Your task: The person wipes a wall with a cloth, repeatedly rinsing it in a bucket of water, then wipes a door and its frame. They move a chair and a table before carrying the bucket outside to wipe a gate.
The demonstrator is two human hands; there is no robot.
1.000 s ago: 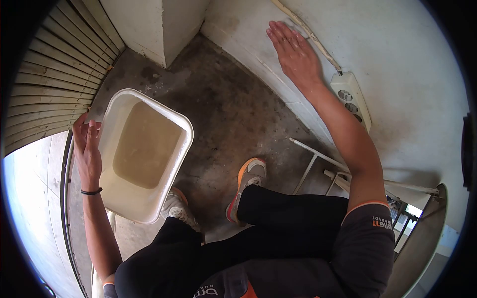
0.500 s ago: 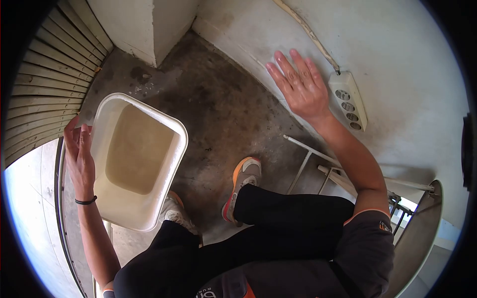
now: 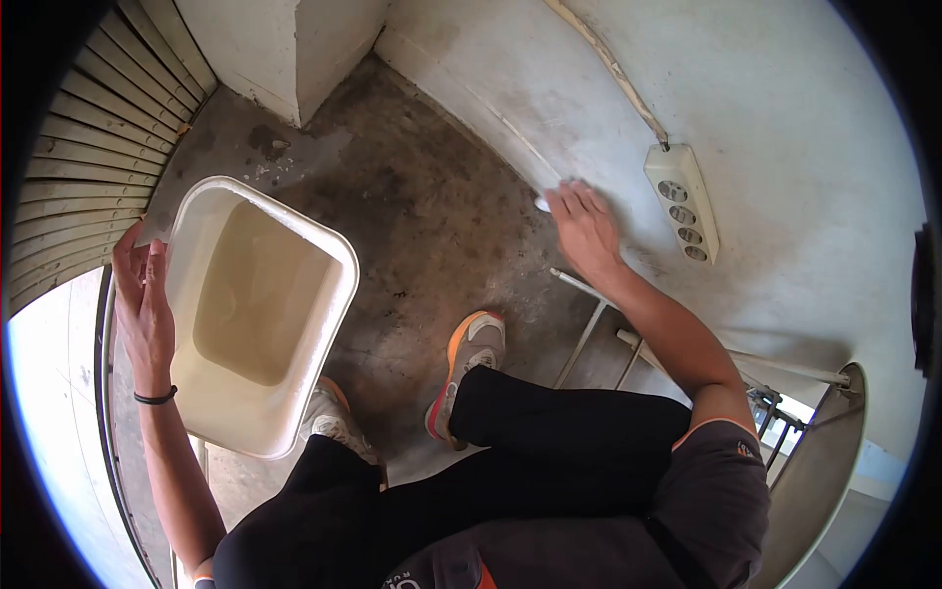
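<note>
A deep, rectangular cream plastic tub (image 3: 331, 240) holds cloudy, pale brown water (image 3: 257, 299). Along its outer left wall is my left hand (image 3: 144, 309), fingers apart and loosely bent, some of them partly hidden. Over by the wall, my right hand (image 3: 589, 231) has its palm turned down and fingers stretched out, slightly blurred. Nothing shows in its grasp. Close to those fingertips, a small white thing (image 3: 542, 203) sits at the foot of the wall.
A power strip (image 3: 682, 204) with several sockets hangs on the white wall (image 3: 785, 147), its cable running upward. Light metal bars (image 3: 581, 344) lean under my right arm. A slatted shutter (image 3: 93, 162) borders the left. My shoes (image 3: 468, 363) rest on the stained, damp floor (image 3: 422, 196).
My right hand has dropped lower along the wall, away from its raised, spread-finger pose. My left hand stays beside the tub. The whole view has shifted slightly.
</note>
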